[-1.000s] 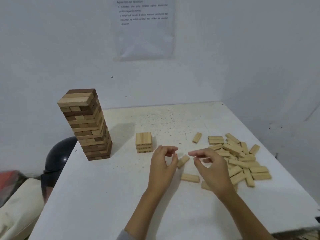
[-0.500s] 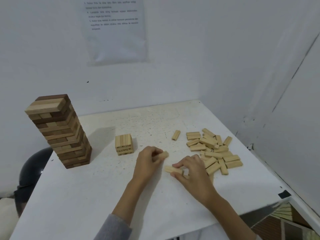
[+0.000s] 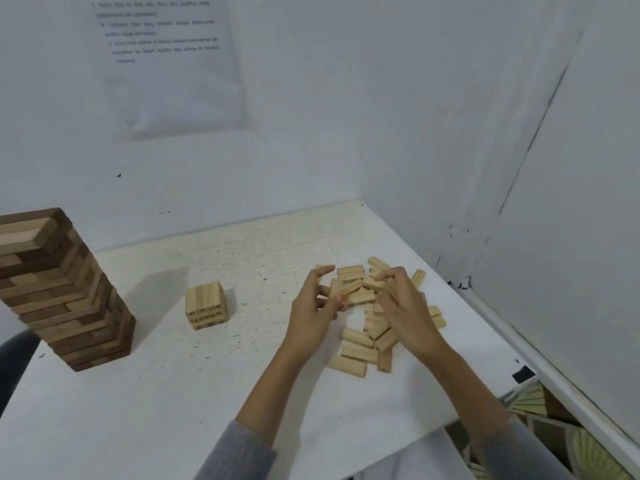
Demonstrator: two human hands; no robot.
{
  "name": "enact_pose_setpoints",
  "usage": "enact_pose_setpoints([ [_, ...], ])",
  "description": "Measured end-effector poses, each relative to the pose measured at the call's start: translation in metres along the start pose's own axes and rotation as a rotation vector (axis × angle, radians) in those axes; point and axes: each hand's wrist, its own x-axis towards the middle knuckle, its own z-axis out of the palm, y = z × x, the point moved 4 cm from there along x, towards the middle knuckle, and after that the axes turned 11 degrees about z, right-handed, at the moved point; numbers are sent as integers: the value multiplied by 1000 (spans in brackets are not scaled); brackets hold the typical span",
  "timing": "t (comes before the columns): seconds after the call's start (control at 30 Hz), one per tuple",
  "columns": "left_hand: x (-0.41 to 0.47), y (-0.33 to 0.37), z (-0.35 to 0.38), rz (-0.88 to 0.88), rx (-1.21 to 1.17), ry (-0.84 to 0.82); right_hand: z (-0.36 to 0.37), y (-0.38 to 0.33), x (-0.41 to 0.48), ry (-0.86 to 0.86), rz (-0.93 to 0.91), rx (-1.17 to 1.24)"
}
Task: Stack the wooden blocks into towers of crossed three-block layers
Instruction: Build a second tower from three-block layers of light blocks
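Just above the pile of loose blocks, both hands were working close together. The left hand had its grip pressed on one pale block, pinched between the thumb and the bent middle fingers, while the index finger was stretched out free above it. This block stood almost upright, its long axis pointing up and a little away from the person. The right hand had its grip closed too, the fingers bent down around a second block. That one lay nearly flat, with its long axis running across toward the left hand. The thumb of this hand was hidden.

Both forearms came up from the near edge of the counter in grey sleeves. The wrists were held above the surface and the palms faced each other.

To the left of the hands, well apart from them, a short stack of pale blocks stood on the counter, its top layer pointing toward the wall. Further left stood a tall tower of light and dark blocks. A sheet of paper with small print hung on the wall.
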Motion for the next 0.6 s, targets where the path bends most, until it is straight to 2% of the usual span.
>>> enact_pose_setpoints([
  [0.1, 4, 2, 12, -23, -45, -13, -5, 7, 19, 115, 5, -255],
  [0.37, 3, -4, 16, -93, -59, 27, -5, 12, 41, 156, -28, -433],
  [0.47, 1, -7, 12, -87, -32, 35, -3, 8, 40, 145, -34, -385],
  [0.6, -2, -10, -1, -56, 1, 98, 5, -6, 28, 34, -62, -104],
])
